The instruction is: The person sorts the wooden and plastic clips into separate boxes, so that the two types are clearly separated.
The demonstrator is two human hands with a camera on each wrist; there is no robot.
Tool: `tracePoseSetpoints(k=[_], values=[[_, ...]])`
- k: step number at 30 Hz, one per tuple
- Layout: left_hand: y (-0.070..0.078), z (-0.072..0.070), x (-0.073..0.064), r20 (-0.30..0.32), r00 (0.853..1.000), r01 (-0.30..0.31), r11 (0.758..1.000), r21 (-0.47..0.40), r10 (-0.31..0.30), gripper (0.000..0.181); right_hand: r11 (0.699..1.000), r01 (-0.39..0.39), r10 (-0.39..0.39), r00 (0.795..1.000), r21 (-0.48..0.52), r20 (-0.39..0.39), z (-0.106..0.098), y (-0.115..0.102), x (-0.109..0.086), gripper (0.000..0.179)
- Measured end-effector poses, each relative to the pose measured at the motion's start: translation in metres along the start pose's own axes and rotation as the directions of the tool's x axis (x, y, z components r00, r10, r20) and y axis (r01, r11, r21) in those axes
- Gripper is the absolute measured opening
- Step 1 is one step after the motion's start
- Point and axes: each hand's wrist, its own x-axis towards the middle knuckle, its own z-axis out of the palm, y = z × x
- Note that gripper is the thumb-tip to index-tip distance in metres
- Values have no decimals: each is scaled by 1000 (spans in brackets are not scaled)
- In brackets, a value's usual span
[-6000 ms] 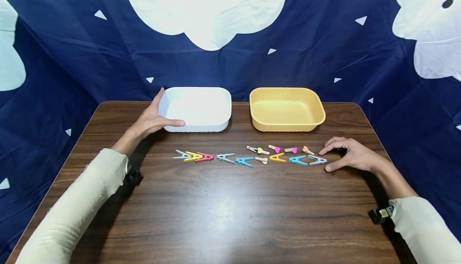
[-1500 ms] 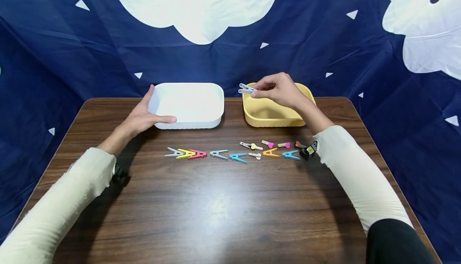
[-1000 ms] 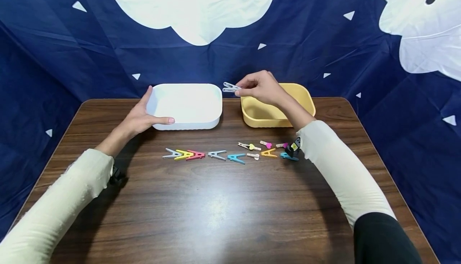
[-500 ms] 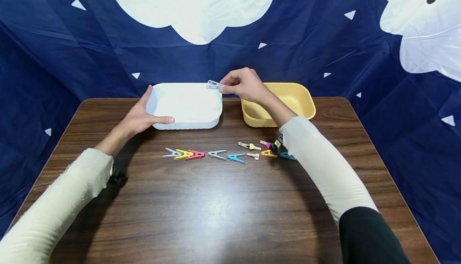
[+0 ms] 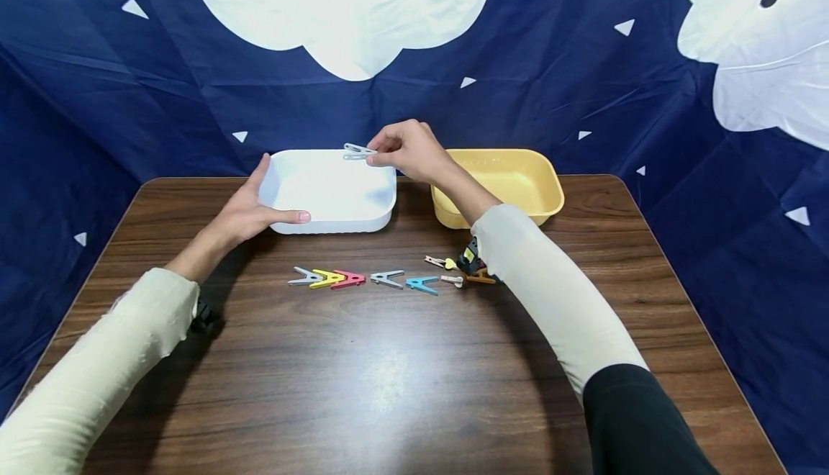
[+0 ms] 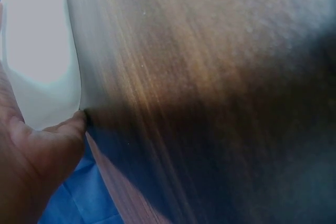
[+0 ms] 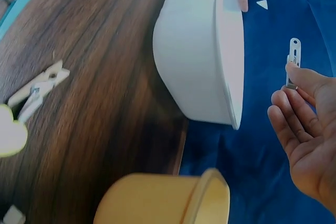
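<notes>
My right hand (image 5: 409, 152) pinches a pale grey plastic clothespin (image 5: 355, 152) between thumb and fingers, above the back right part of the white basin (image 5: 333, 227). In the right wrist view, the same clothespin (image 7: 295, 53) points away from the fingertips. My left hand (image 5: 245, 214) holds the left end of that basin, thumb along the front wall and fingers at the back; the left wrist view shows the thumb (image 6: 71, 129) against its corner. Inside the basin only its white floor shows. A yellow basin (image 5: 527, 210) stands to the right, partly behind my right forearm.
A row of clothespins lies on the wooden table (image 5: 311, 374): pale blue (image 5: 306, 277), yellow (image 5: 328, 278), red (image 5: 350, 280), grey (image 5: 387, 278), blue (image 5: 422, 285), and small wooden ones with hearts (image 5: 442, 263). My right sleeve (image 5: 557, 295) hides the row's right end. A blue curtain (image 5: 194, 101) hangs behind.
My right hand has picked up the grey clothespin from the row's right end and carried it left, past the yellow basin, to over the white one. My left hand stays on the white basin.
</notes>
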Motion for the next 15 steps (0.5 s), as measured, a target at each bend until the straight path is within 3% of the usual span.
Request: tracePoseSetpoints(k=[15], values=[[1,0,1,1,1000,22,1000,16,-22,158,998,-53,52,998,21,25,29,-11,19,24]])
